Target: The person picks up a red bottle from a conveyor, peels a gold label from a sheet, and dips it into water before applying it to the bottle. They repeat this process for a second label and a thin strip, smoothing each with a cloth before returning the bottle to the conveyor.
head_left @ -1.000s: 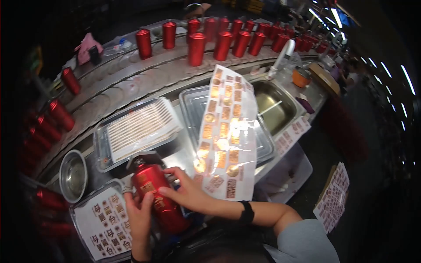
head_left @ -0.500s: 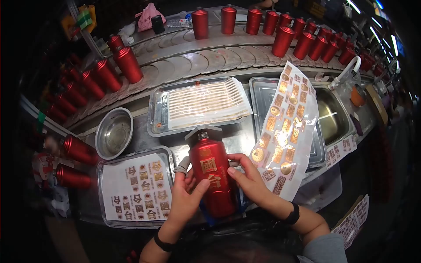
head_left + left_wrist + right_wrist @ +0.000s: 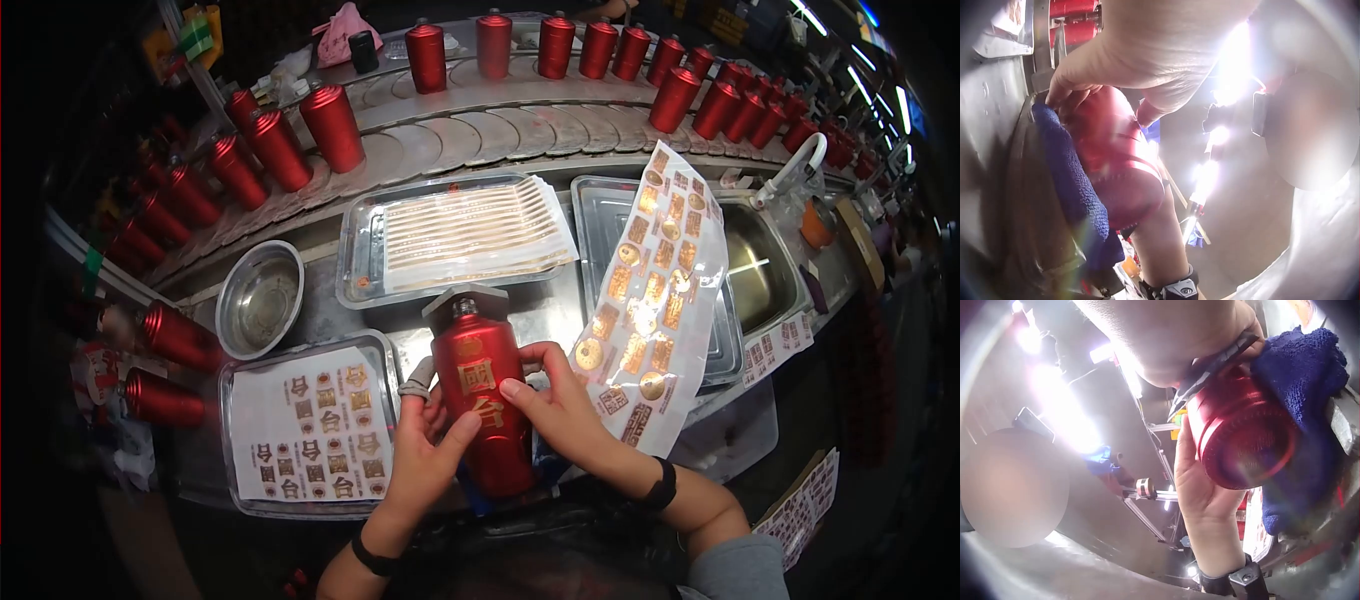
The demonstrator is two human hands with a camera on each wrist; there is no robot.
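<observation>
A red bottle [image 3: 484,400] with gold characters on its front lies tilted, its neck away from the person against a grey metal holder [image 3: 490,300]. Around its left side my left hand [image 3: 425,455] is curled, thumb on the front and a grey cover on one finger. My right hand [image 3: 567,415] grips the other side, thumb on the front by the characters. In the left wrist view the bottle's base [image 3: 1129,194] shows beside a blue cloth [image 3: 1075,175]. The right wrist view shows that base [image 3: 1250,450] and cloth [image 3: 1300,375] too.
Left stands a tray [image 3: 385,350] with a sheet of gold characters, near a metal bowl [image 3: 262,300]. Behind are a tray [image 3: 350,290] of striped sheets, a long gold sticker sheet [image 3: 655,290], a sink [image 3: 755,260] and a conveyor [image 3: 430,145] carrying several red bottles.
The head view has swung, then steadied. Both hands remain around the bottle; the right thumb has moved slightly left onto its front. Bottles on the conveyor have shifted along it.
</observation>
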